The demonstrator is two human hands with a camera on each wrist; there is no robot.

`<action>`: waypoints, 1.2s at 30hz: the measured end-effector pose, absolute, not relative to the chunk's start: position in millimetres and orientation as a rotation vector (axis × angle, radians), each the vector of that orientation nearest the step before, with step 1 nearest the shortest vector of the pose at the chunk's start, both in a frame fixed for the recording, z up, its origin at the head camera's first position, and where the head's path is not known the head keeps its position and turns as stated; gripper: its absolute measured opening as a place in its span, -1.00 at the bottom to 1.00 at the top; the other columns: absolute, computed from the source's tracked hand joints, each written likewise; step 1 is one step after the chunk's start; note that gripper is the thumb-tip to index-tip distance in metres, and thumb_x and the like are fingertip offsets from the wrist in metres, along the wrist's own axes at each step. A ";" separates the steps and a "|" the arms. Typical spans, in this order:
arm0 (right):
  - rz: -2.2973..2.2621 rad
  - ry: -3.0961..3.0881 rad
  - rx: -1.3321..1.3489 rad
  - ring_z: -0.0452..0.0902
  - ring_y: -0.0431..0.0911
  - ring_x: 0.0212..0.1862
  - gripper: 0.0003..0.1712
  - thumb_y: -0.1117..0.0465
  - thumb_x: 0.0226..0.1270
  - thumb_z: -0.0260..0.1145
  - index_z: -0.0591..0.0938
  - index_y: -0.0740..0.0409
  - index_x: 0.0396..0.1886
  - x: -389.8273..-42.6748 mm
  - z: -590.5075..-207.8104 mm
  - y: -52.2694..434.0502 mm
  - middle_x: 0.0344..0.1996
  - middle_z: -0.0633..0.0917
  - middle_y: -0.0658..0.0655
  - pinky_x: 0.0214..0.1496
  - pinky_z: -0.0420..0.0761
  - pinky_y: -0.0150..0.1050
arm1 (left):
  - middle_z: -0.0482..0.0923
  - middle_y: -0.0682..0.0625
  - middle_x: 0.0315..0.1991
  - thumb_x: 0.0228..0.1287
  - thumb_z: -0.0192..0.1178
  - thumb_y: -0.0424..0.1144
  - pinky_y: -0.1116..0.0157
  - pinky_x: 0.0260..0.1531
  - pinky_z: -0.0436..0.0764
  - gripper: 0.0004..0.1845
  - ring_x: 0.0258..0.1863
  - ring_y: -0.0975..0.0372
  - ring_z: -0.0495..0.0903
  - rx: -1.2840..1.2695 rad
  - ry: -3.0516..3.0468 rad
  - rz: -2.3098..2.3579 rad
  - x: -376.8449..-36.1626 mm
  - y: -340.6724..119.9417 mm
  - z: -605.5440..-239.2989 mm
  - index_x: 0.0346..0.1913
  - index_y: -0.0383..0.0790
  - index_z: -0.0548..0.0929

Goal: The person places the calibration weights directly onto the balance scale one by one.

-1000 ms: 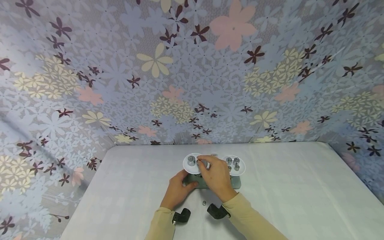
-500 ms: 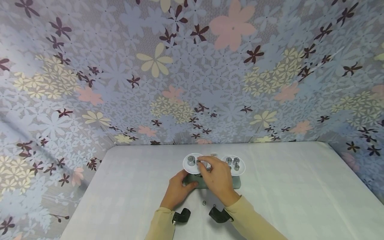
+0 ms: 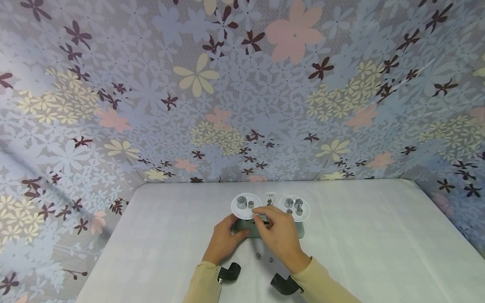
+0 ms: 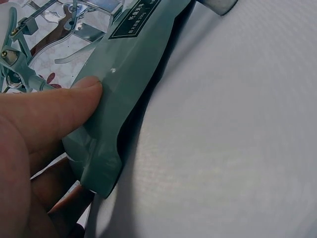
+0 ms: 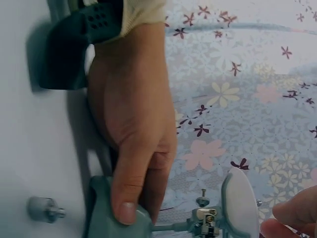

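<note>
**Hands at the Balance**

While the left hand (image 3: 224,240) grips the grey-green metal base of a two-pan balance scale (image 3: 299,231) on the white-clothed table (image 3: 360,235), apparently to steady it, the right hand (image 3: 278,235) hovers with fingers loosely curled, empty, beside the left white round pan (image 3: 238,213) carrying small silver cylindrical weights (image 3: 241,203).

Balance scale (image 3: 267,227) mid-table (image 3: 360,235), weights on left pan (image 3: 242,210) and right pan (image 3: 299,212), left hand (image 3: 223,242) at its left end, right hand (image 3: 278,235) in front, two loose weights (image 3: 264,256) nearer.
</note>
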State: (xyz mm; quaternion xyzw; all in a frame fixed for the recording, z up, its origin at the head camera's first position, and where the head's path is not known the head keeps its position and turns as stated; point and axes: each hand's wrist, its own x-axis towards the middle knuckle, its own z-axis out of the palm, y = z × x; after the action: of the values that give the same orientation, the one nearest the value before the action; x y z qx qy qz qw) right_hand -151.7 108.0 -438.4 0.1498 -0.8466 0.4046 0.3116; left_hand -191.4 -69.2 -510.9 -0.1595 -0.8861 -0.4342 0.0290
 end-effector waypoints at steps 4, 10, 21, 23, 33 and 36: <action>1.071 -2.226 0.423 0.22 -0.44 -0.64 -0.79 0.37 0.12 0.54 0.80 0.05 -0.25 -146.1 -443.0 111.0 -0.27 0.77 -0.03 -0.61 0.32 -0.51 | 0.53 -0.19 0.29 0.28 0.36 -0.09 -0.05 0.35 0.42 -0.37 0.32 -0.04 0.47 -0.494 -2.732 -1.343 -191.7 -69.2 -510.6 0.36 -0.26 0.50; 1.097 -2.224 0.441 0.23 -0.43 -0.63 -0.75 0.39 0.10 0.54 0.79 0.02 -0.24 -139.1 -446.0 113.3 -0.25 0.77 -0.07 -0.55 0.46 -0.49 | 0.53 -0.20 0.28 0.27 0.37 -0.08 -0.06 0.33 0.44 -0.36 0.31 -0.05 0.48 -0.495 -2.724 -1.341 -192.3 -69.6 -510.4 0.35 -0.28 0.51; 1.168 -2.271 0.461 0.16 -0.50 -0.66 -0.71 0.43 0.02 0.56 0.79 0.04 -0.26 -123.9 -459.6 109.3 -0.28 0.77 -0.10 -0.68 0.22 -0.62 | 0.58 -0.21 0.23 0.24 0.40 -0.11 -0.08 0.29 0.48 -0.41 0.26 -0.07 0.52 -0.531 -2.680 -1.322 -193.4 -69.8 -511.7 0.28 -0.28 0.57; 1.199 -2.290 0.451 0.17 -0.49 -0.66 -0.71 0.42 0.02 0.56 0.80 0.03 -0.27 -121.4 -462.1 108.2 -0.30 0.76 -0.13 -0.67 0.23 -0.61 | 0.58 -0.20 0.22 0.23 0.40 -0.10 -0.08 0.28 0.48 -0.41 0.26 -0.06 0.53 -0.531 -2.678 -1.324 -193.9 -69.8 -511.7 0.27 -0.27 0.57; 1.262 -2.418 0.336 0.21 -0.43 -0.67 -0.73 0.36 0.03 0.57 0.79 -0.09 -0.31 -114.3 -470.5 108.7 -0.38 0.70 -0.22 -0.65 0.25 -0.49 | 0.59 -0.19 0.22 0.22 0.41 -0.12 -0.07 0.28 0.49 -0.41 0.26 -0.05 0.53 -0.527 -2.678 -1.325 -192.8 -68.7 -510.4 0.28 -0.26 0.57; 1.267 -2.440 0.318 0.22 -0.41 -0.66 -0.72 0.35 0.03 0.57 0.79 -0.12 -0.31 -114.2 -472.8 109.7 -0.39 0.69 -0.21 -0.64 0.25 -0.48 | 0.58 -0.19 0.22 0.22 0.41 -0.13 -0.06 0.28 0.49 -0.41 0.26 -0.05 0.53 -0.527 -2.674 -1.332 -192.3 -68.9 -509.6 0.28 -0.26 0.57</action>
State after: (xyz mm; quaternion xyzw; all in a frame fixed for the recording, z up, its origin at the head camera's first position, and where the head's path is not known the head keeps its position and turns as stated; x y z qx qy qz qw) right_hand -114.2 109.7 -472.8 0.1130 -0.8662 0.4500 0.1858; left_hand -192.3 -68.9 -509.6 -0.1734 -0.8802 -0.4385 0.0539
